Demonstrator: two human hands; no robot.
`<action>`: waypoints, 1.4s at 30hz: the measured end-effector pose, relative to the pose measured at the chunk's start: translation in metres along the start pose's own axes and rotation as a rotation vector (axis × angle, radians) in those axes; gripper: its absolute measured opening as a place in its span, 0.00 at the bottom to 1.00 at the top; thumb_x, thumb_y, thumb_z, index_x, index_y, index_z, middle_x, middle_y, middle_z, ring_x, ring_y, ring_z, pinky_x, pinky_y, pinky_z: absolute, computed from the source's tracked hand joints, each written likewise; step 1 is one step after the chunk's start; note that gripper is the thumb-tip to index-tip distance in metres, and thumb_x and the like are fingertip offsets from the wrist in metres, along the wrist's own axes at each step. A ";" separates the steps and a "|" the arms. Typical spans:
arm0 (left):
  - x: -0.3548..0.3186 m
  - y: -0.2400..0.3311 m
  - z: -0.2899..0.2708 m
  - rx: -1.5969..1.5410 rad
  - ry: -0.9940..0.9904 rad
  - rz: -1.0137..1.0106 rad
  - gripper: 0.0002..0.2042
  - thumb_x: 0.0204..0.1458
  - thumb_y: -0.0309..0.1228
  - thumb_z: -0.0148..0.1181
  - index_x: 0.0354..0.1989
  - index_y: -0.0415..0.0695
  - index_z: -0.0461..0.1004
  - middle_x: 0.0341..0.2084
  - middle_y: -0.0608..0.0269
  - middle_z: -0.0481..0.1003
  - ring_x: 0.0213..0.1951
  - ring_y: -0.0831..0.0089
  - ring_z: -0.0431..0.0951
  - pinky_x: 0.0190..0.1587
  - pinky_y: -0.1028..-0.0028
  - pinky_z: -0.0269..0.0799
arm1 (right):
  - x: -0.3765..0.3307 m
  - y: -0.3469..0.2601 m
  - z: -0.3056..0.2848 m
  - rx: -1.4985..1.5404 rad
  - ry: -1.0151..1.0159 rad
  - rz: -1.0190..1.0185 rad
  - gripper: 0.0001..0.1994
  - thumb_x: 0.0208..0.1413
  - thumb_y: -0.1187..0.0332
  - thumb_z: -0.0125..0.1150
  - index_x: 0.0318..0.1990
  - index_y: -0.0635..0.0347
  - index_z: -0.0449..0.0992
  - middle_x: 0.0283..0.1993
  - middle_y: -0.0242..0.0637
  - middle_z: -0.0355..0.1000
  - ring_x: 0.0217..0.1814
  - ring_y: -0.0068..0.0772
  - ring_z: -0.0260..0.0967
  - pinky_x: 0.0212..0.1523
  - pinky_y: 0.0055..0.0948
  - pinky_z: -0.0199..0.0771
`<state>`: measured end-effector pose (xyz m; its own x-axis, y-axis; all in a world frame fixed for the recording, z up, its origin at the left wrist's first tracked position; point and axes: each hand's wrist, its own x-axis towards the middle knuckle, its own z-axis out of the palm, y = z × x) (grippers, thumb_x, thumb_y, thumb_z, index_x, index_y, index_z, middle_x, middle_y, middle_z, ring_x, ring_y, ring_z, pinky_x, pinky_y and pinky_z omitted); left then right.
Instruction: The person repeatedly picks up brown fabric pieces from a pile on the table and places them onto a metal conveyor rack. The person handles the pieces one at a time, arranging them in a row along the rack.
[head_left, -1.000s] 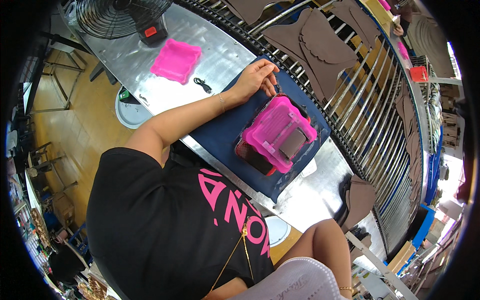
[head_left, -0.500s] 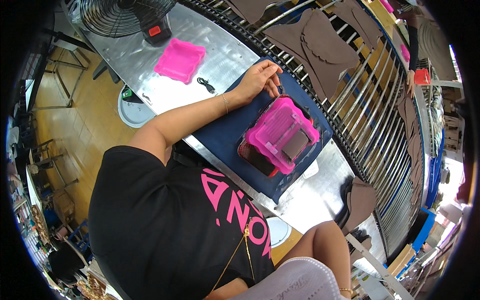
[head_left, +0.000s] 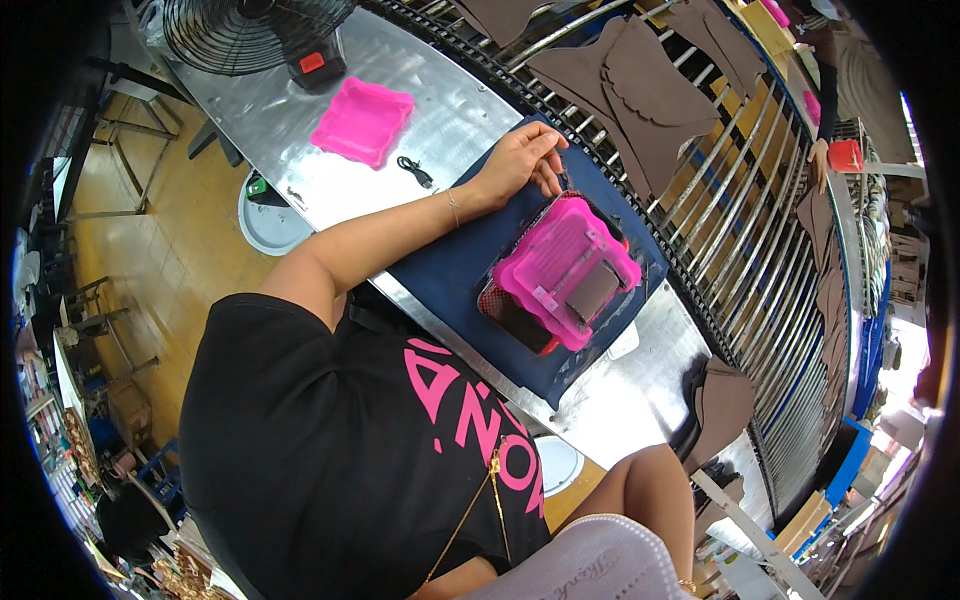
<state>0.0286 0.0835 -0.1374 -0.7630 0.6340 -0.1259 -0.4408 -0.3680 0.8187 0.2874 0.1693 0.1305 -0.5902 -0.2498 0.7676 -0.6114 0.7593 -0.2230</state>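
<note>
My left hand rests on the far part of a navy blue pad, beyond a bright pink plastic tray. Its fingers are loosely bent and hold nothing that I can see. The pink tray has a wavy rim and lies on a dark case with a red-checked side. On the tray is a small brown-grey block. My right arm is bent back toward me, and its hand is below the frame.
On the metal table are another pink tray, a black cable and a wire fan. Beyond runs a roller conveyor with brown cut pieces. Brown pieces lie at right. A co-worker's hand is across the conveyor.
The view has shifted very slightly. My left hand stays in the same place on the pad, and the tray and block have not moved. The co-worker's hand has shifted a little.
</note>
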 end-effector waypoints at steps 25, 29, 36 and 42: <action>0.001 0.002 0.005 -0.005 -0.015 -0.022 0.12 0.61 0.36 0.44 0.41 0.39 0.67 0.23 0.59 0.71 0.20 0.70 0.76 0.21 0.75 0.73 | -0.019 0.004 -0.010 -0.086 -0.033 0.083 0.29 0.57 0.45 0.47 0.51 0.66 0.70 0.48 0.57 0.69 0.51 0.50 0.67 0.49 0.44 0.66; -0.002 0.013 0.018 0.241 0.060 0.028 0.11 0.59 0.36 0.48 0.40 0.41 0.70 0.23 0.62 0.72 0.20 0.77 0.72 0.22 0.80 0.66 | -0.047 0.011 -0.048 -0.274 -0.021 0.373 0.30 0.57 0.45 0.47 0.51 0.66 0.70 0.48 0.57 0.70 0.51 0.50 0.67 0.49 0.43 0.67; -0.003 0.010 0.006 0.273 0.110 0.124 0.11 0.62 0.34 0.44 0.42 0.40 0.68 0.25 0.61 0.70 0.21 0.77 0.71 0.24 0.80 0.68 | -0.227 0.041 -0.138 -0.913 0.181 1.321 0.30 0.57 0.45 0.48 0.51 0.66 0.71 0.48 0.58 0.70 0.51 0.50 0.68 0.49 0.43 0.68; 0.008 -0.004 0.001 0.346 0.051 0.112 0.11 0.62 0.36 0.44 0.42 0.43 0.68 0.25 0.64 0.70 0.21 0.79 0.71 0.24 0.81 0.68 | -0.383 0.059 -0.157 -1.280 0.179 1.943 0.30 0.55 0.44 0.50 0.52 0.64 0.71 0.49 0.57 0.69 0.53 0.54 0.66 0.52 0.48 0.65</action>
<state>0.0243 0.0906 -0.1408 -0.8242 0.5646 -0.0450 -0.1735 -0.1760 0.9690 0.5603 0.4037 -0.0828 0.2190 0.9459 0.2395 0.9658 -0.1752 -0.1913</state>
